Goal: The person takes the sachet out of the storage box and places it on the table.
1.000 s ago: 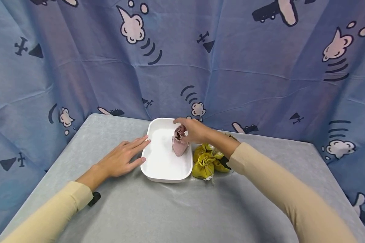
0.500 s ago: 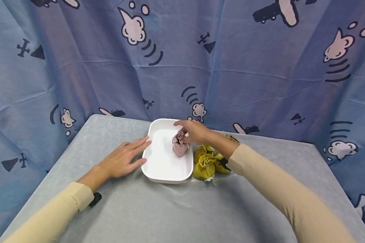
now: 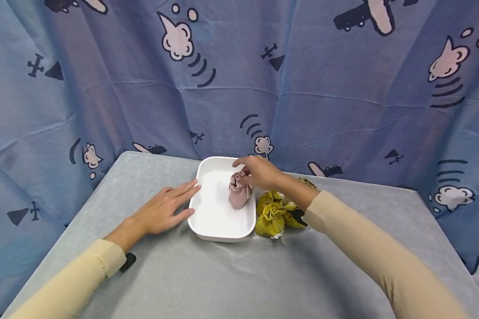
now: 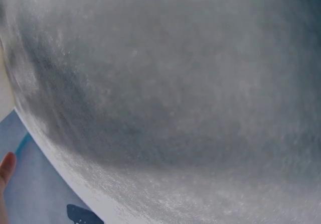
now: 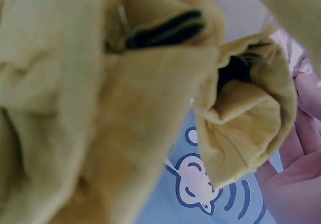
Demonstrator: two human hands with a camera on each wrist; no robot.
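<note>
A pink drawstring pouch stands in the right part of a white tray, its gathered top uppermost. My right hand grips the pouch near its neck from the right, with the thumb in front. At the edge of the right wrist view, fingers touch the pink cloth. The left hand lies at the tray's left side, fingers straight and their tips at the rim. Only a fingertip of that hand shows in the left wrist view.
Several yellow-green drawstring pouches crowd against the tray's right side, beneath my right forearm. They fill much of the right wrist view, where one pouch gapes. A patterned blue curtain hangs behind the grey-covered table.
The pink pouch's gathered top has sunk lower in the tray, and its mouth looks less wide. Both hands stay nearly in place; the whole view has shifted slightly right.
</note>
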